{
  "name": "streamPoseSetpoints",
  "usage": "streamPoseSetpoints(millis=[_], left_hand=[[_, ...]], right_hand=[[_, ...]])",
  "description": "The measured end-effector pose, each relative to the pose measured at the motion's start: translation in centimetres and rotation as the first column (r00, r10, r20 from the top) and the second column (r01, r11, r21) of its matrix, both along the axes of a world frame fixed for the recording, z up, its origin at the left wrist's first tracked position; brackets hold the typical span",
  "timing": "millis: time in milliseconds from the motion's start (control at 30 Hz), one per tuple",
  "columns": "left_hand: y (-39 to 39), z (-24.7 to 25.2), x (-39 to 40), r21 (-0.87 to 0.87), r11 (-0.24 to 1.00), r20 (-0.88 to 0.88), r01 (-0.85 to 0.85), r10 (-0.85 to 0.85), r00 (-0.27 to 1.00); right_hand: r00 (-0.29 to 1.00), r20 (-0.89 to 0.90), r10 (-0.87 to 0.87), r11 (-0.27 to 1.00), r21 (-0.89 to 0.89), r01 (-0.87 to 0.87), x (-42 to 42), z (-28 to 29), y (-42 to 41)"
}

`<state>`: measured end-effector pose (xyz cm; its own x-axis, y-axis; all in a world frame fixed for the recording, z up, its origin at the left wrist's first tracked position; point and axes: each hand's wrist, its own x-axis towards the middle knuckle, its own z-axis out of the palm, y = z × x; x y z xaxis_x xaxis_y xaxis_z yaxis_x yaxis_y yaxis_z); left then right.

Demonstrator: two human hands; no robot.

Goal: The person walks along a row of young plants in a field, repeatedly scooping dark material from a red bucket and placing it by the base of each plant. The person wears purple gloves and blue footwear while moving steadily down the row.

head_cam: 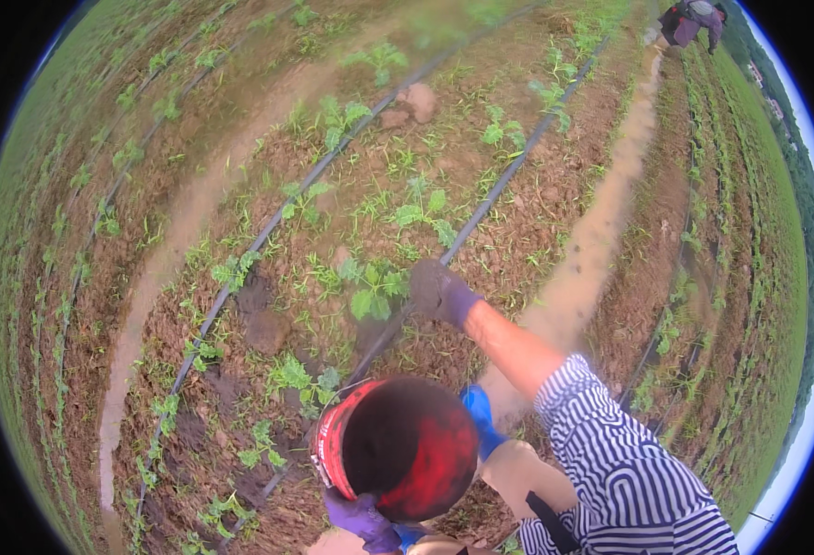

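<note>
My left hand (362, 520), in a purple glove, grips the near side of a red bucket (334, 437). The bucket tilts so that its mouth faces me; its inside is dark on the left and red on the right, and I cannot tell how much it holds. Out ahead, my right hand (441, 291) wears a purple glove with dirt-darkened fingers. It is curled over a black irrigation tube (490, 194), just right of a leafy young plant (375, 288). The back of the glove hides whether anything is inside the fingers.
A second irrigation tube (261, 236) runs along the bed's left side, with seedlings and dark soil patches (258, 298) beside it. Muddy water fills the furrow (587, 257) on the right and another furrow (150, 277) on the left. Another person (691, 24) bends over far ahead.
</note>
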<state>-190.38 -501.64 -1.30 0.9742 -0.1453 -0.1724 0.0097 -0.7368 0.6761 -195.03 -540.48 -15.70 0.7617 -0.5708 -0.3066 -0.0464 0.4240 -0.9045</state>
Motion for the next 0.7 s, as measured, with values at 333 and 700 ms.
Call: streamPoseSetpoints(millis=[333,700], left_hand=[[0.1,0.3,1.5,0.162,0.986,0.011,0.027,-0.029,1.000],[-0.5,0.4,-0.5,0.167,0.986,-0.022,0.001,0.003,1.000]], right_hand=[[0.977,-0.214,-0.016,0.984,0.169,0.053,2.0,8.9,9.5],[0.126,-0.865,0.486,-0.214,-0.257,-0.942,4.9,1.1,26.4]])
